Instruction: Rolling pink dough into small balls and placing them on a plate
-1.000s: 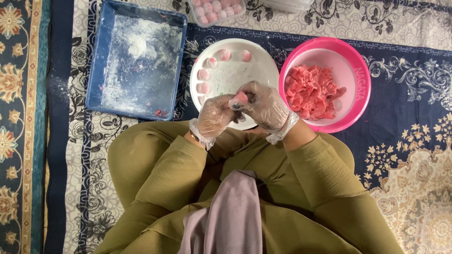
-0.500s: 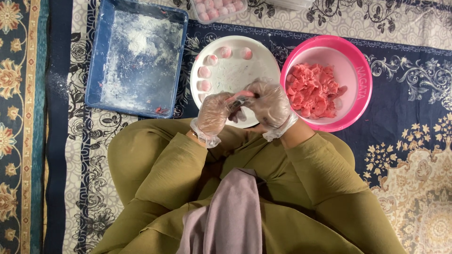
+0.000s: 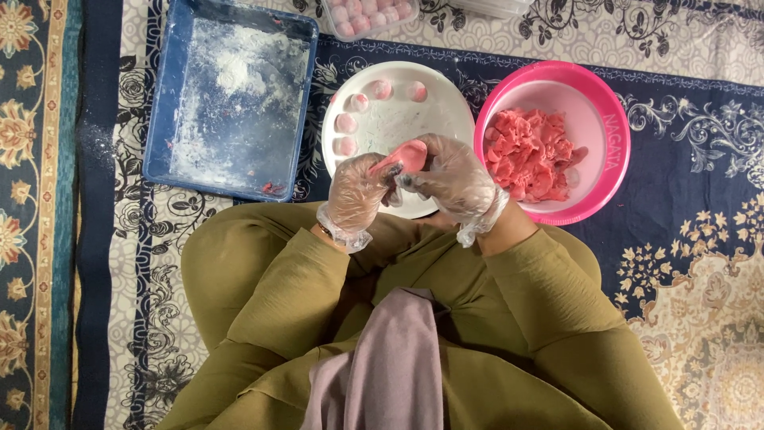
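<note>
clear plastic box (image 3: pixel 371 16) of pink balls, top edge

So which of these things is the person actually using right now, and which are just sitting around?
In use:
- left hand and right hand, both gloved, pinching the pink dough piece
- white plate with finished pink balls
- pink bowl of pink dough

Lying about:
- floury blue tray
- clear tub of balls
- patterned carpet
</note>
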